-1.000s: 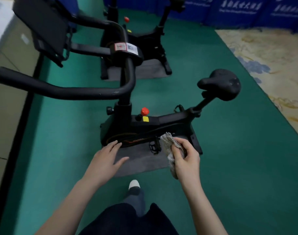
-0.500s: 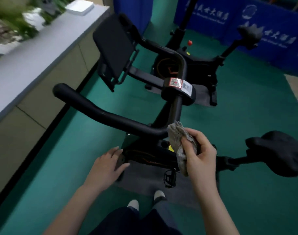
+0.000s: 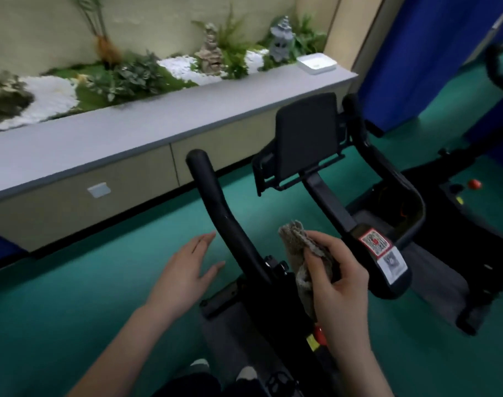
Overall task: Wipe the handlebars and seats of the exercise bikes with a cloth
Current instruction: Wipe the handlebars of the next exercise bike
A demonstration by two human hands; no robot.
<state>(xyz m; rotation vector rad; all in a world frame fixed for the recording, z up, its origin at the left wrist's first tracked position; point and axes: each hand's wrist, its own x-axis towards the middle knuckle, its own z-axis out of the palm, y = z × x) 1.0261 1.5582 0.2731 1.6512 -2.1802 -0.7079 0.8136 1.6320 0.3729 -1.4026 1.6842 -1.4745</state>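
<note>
Right hand [image 3: 339, 285] grips the crumpled grey-brown cloth [image 3: 297, 245], lower folds hidden behind the palm, and I can't tell if it touches the curved black handlebar [image 3: 223, 213] just left of it. Left hand [image 3: 184, 270] hangs flat and loose beyond that bar, holding nothing, open green carpet floor [image 3: 72, 310] past it. Far right of the grip, a second black bike [image 3: 479, 224] is cut off by the frame.

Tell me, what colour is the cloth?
Greyish brown; the cloth shows best in the head view.
</note>
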